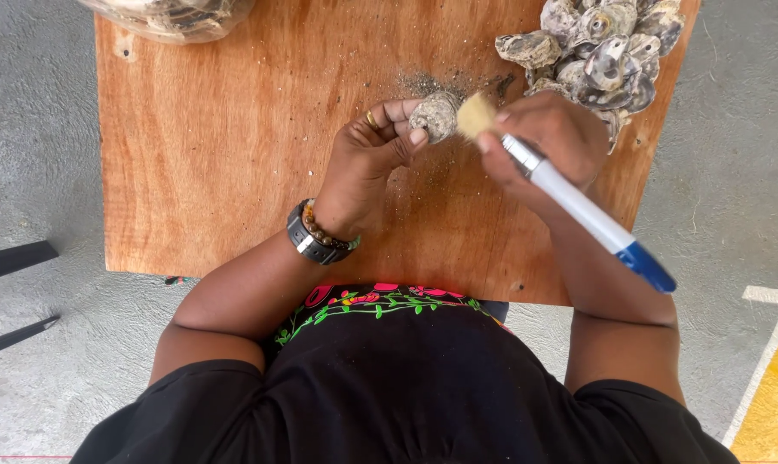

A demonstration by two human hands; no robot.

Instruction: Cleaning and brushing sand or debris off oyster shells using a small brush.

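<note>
My left hand (365, 163) grips a grey, rough oyster shell (435, 114) between thumb and fingers, just above the wooden table (226, 146). My right hand (551, 142) holds a paintbrush (569, 196) with a white and blue handle. Its pale bristles (475, 116) press against the right side of the shell. A watch and a bead bracelet sit on my left wrist (318, 236). Dark grit (423, 83) lies scattered on the wood beside the shell.
A heap of several oyster shells (602, 47) lies at the table's far right corner. A clear bag with more shells (170, 15) sits at the far left edge. Grey concrete floor surrounds the table, and dark bars (15, 258) lie at left.
</note>
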